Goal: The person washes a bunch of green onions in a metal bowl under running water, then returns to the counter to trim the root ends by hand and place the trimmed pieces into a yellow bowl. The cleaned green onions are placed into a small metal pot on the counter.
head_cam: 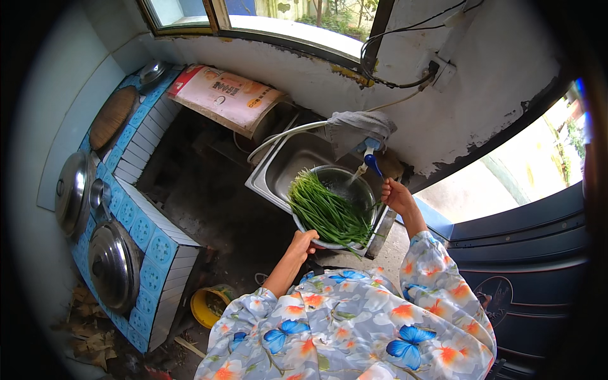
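My left hand [304,243] grips the near rim of a round metal basin [370,192]. A thick bunch of long green chives or similar leafy stalks [327,209] lies in the basin, pale ends toward the far left and some green tips over the near right rim. Water runs from the tap [363,167] into the basin. With curled fingers, my right hand [398,195] holds the end of the blue tap lever [373,165]. The basin sits in a stainless steel sink [285,159], and its underside is hidden.
A grey cloth [358,127] drapes over the tap pipe beside a white hose [289,134]. To the left stands a blue-tiled stove [159,249] with lidded pots [111,266] and a ladle [98,194]. A yellow bucket [203,306] is on the floor; a dark door [517,256] is at right.
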`<action>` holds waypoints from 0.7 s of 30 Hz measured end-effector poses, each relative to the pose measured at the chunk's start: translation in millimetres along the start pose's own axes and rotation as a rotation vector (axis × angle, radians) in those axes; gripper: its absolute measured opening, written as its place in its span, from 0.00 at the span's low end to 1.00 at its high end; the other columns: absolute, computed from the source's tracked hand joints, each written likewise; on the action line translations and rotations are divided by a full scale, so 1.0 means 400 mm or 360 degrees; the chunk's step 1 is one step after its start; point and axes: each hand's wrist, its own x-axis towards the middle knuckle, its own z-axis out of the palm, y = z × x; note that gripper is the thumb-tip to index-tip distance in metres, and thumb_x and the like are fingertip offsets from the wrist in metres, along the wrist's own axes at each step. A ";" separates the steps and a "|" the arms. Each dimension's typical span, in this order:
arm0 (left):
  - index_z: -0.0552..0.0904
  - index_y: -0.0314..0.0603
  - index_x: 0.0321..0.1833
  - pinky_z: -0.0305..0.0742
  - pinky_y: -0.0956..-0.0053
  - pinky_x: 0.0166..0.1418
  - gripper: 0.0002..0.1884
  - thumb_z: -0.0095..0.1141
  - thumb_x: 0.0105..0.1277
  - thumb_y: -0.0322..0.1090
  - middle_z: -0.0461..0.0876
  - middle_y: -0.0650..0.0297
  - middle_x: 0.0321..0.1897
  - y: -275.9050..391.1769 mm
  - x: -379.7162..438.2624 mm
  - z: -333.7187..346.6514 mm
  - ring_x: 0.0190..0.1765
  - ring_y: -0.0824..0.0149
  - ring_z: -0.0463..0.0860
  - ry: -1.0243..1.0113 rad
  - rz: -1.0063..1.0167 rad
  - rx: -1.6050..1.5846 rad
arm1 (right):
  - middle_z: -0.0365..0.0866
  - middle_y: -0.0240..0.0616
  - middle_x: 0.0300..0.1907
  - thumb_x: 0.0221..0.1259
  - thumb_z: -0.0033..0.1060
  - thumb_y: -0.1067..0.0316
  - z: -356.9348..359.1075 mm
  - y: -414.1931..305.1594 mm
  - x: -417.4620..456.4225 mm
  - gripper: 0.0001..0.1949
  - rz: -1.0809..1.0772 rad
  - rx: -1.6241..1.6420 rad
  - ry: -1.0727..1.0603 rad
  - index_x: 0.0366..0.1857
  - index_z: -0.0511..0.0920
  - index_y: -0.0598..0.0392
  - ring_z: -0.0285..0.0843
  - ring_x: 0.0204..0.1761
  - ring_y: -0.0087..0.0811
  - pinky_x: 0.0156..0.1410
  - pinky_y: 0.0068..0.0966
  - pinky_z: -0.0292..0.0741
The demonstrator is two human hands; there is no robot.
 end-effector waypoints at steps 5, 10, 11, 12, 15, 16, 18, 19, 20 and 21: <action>0.72 0.28 0.32 0.56 0.79 0.11 0.08 0.53 0.51 0.27 0.76 0.56 0.24 -0.014 0.014 -0.014 0.20 0.58 0.81 -0.0030 0.0005 -0.0025 | 0.76 0.26 0.31 0.65 0.49 0.56 0.053 -0.005 -0.017 0.12 -0.0027 -0.0090 0.0063 0.40 0.75 0.53 0.71 0.30 0.20 0.37 0.21 0.71; 0.73 0.29 0.31 0.56 0.80 0.11 0.08 0.53 0.51 0.27 0.77 0.56 0.24 -0.004 0.001 -0.006 0.20 0.58 0.81 -0.0048 0.0005 -0.0016 | 0.78 0.27 0.33 0.65 0.50 0.55 0.063 -0.010 -0.024 0.13 -0.0020 -0.0152 0.0079 0.40 0.76 0.52 0.74 0.32 0.21 0.38 0.22 0.72; 0.73 0.30 0.29 0.56 0.80 0.11 0.06 0.53 0.51 0.27 0.76 0.57 0.22 0.001 -0.005 -0.003 0.20 0.59 0.81 -0.0043 0.0009 -0.0008 | 0.78 0.27 0.33 0.64 0.51 0.55 0.067 -0.009 -0.023 0.12 -0.0011 -0.0159 0.0090 0.39 0.76 0.52 0.74 0.32 0.21 0.38 0.23 0.72; 0.73 0.32 0.28 0.56 0.80 0.12 0.05 0.52 0.51 0.27 0.75 0.58 0.20 0.007 -0.013 0.002 0.20 0.60 0.81 -0.0036 0.0012 0.0000 | 0.78 0.27 0.32 0.64 0.52 0.55 0.067 -0.006 -0.021 0.11 -0.0040 -0.0257 0.0182 0.36 0.76 0.51 0.74 0.31 0.21 0.37 0.22 0.73; 0.73 0.33 0.26 0.56 0.79 0.12 0.04 0.52 0.52 0.27 0.74 0.58 0.18 0.012 -0.021 0.004 0.20 0.61 0.81 -0.0020 0.0015 -0.0005 | 0.78 0.28 0.33 0.62 0.55 0.57 0.057 0.002 -0.014 0.09 -0.0159 -0.0599 0.0435 0.30 0.73 0.49 0.75 0.30 0.23 0.35 0.22 0.73; 0.73 0.33 0.26 0.56 0.79 0.12 0.05 0.53 0.52 0.27 0.74 0.58 0.18 0.012 -0.022 0.006 0.20 0.61 0.81 -0.0020 0.0013 -0.0010 | 0.78 0.29 0.34 0.60 0.57 0.59 0.046 0.001 -0.007 0.09 -0.0221 -0.0745 0.0507 0.27 0.71 0.48 0.75 0.29 0.23 0.34 0.23 0.72; 0.74 0.32 0.26 0.56 0.79 0.12 0.05 0.53 0.51 0.28 0.75 0.58 0.20 0.001 -0.012 -0.001 0.20 0.60 0.81 -0.0027 0.0018 -0.0028 | 0.78 0.30 0.34 0.59 0.58 0.59 0.040 0.001 0.002 0.10 -0.0351 -0.1007 0.0612 0.25 0.70 0.48 0.75 0.29 0.23 0.33 0.21 0.72; 0.75 0.31 0.26 0.56 0.79 0.12 0.05 0.53 0.51 0.28 0.76 0.58 0.20 -0.005 -0.006 -0.008 0.20 0.60 0.81 -0.0026 0.0024 -0.0039 | 0.77 0.30 0.32 0.59 0.58 0.59 0.046 0.001 0.006 0.10 -0.0420 -0.1123 0.0645 0.26 0.70 0.48 0.75 0.30 0.23 0.34 0.20 0.71; 0.75 0.32 0.26 0.56 0.79 0.12 0.05 0.53 0.51 0.28 0.76 0.58 0.20 -0.010 0.001 -0.015 0.20 0.60 0.81 -0.0025 0.0026 -0.0032 | 0.77 0.30 0.31 0.60 0.57 0.59 0.053 0.002 0.011 0.09 -0.0490 -0.1239 0.0679 0.26 0.71 0.48 0.76 0.31 0.23 0.34 0.18 0.71; 0.75 0.32 0.26 0.56 0.79 0.12 0.05 0.53 0.51 0.28 0.76 0.58 0.20 -0.017 0.009 -0.018 0.20 0.61 0.81 -0.0034 0.0024 -0.0020 | 0.77 0.30 0.31 0.60 0.57 0.57 0.035 -0.002 0.013 0.09 -0.0554 -0.1344 0.0612 0.29 0.72 0.49 0.76 0.31 0.23 0.34 0.18 0.71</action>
